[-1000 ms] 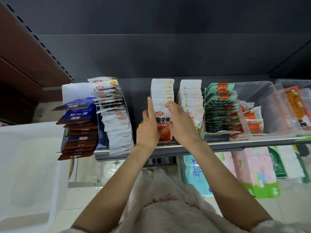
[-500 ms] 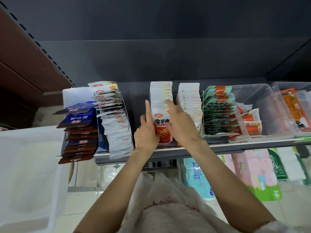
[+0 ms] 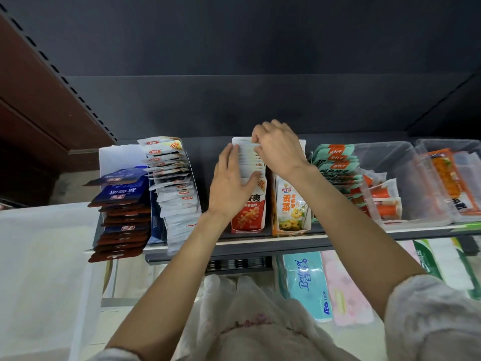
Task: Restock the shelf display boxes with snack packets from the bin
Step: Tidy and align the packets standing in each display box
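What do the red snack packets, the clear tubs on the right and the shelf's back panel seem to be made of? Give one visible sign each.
Red snack packets: probably plastic film, glossy; printed fronts catch light.
Clear tubs: apparently translucent plastic; contents show through the walls.
Back panel: perhaps painted metal, matte dark grey; flat, without glare.

Two hands (image 3: 230, 186), two clear bins (image 3: 406, 183), one shelf (image 3: 260, 247).

open shelf space above packet rows (image 3: 250, 162), clear tubs (image 3: 406, 183) crowding right
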The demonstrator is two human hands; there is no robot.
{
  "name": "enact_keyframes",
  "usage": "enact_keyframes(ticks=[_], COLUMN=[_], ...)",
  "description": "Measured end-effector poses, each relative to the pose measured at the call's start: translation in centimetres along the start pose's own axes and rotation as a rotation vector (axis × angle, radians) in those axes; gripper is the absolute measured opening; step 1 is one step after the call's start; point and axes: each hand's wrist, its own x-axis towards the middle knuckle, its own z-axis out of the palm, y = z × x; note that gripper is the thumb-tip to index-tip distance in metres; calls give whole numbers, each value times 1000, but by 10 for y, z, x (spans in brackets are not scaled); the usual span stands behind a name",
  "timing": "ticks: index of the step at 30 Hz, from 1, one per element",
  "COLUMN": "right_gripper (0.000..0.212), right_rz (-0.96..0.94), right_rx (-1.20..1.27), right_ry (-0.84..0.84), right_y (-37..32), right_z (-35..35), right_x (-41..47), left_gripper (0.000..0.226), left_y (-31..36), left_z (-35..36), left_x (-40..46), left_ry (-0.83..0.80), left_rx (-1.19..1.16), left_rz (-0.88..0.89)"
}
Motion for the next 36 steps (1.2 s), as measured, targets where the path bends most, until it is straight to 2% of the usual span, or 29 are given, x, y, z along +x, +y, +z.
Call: enact_keyframes(ticks=[4,8,10,12,13,18,21,23,26,30,33,35,36], right_gripper=[9,11,28,56,63,68,83,78,67,56,55,57,59], right_rz=[-44,40,51,18,16,2,90,177,224,237,235,219,226], right_rx=[21,94,158,200,200,138,305,391,389,482,480,445,457], right_ry=[21,102,102,-1,-59,-131,24,150,108,-78,-122,-130,-130], right_y=[1,4,1,-4,-6,-10,-13,-15,-16,-25,-31,-33,-34], right_z=[1,7,6,2,2,6,1,-1,3,11,14,17,17], right_x=[0,-4,-5,-9,-12,-22,-28,-35,-45,-50,-48,-46,-45], left_gripper=[73,76,81,83,83,84,86,86,79,58,50,45,44], left_y=[4,8,9,9,9,12,7,0,-3,3,3,1,-1], left_z=[0,1,2,4,4,2,2,4,6,2,0,5,6], left_x=[1,4,7,9,9,8,5,2,-1,9,15,16,16], left_ry=[65,76,50,-11,-49,-142,-145,-162,-134,-80,-71,-119,-138], left_rx=[-102,-61,-67,-97,-120,-239,-399,-486,-540,-336,27,303,371], left_rz=[-25,-13,-24,-34,-42,-122,-187,-214,-208,-46,48,97,131])
